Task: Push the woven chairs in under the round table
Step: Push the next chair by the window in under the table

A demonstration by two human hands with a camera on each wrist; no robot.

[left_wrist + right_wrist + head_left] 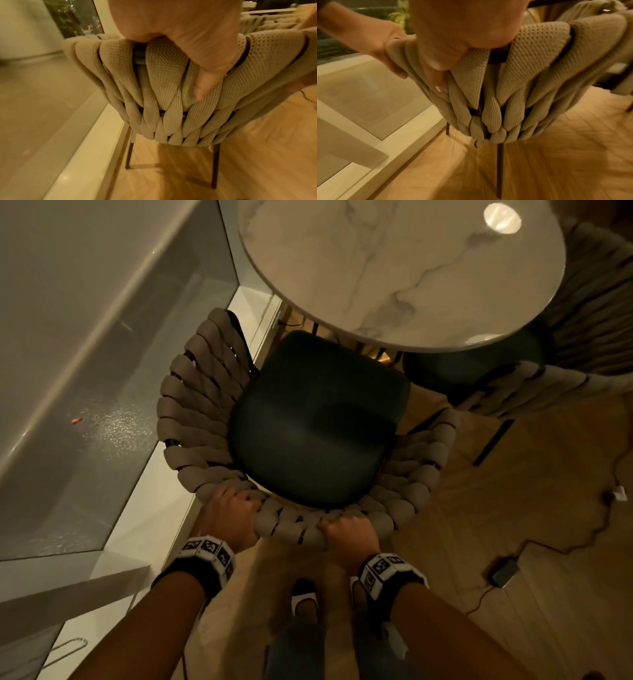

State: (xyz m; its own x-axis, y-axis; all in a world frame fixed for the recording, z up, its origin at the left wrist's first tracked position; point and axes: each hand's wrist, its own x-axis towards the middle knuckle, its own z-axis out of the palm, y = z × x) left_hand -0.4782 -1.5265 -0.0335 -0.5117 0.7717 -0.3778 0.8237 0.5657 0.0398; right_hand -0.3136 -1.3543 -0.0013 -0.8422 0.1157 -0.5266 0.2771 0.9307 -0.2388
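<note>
A beige woven chair (191,419) with a dark green seat cushion (318,422) stands in front of me, its seat front just under the edge of the round white marble table (404,265). My left hand (231,513) grips the top of the woven backrest on the left, thumb (204,86) down its rear side. My right hand (349,534) grips the same rim a little to the right, thumb (436,81) on the outer weave (513,88). A second woven chair (603,313) sits at the table's right side, its dark seat partly beneath the top.
A glass wall with a white sill (164,474) runs close along the chair's left. The floor is wood (513,508). A power adapter (505,571) and its cable lie on the floor to the right. My feet (305,597) stand right behind the chair.
</note>
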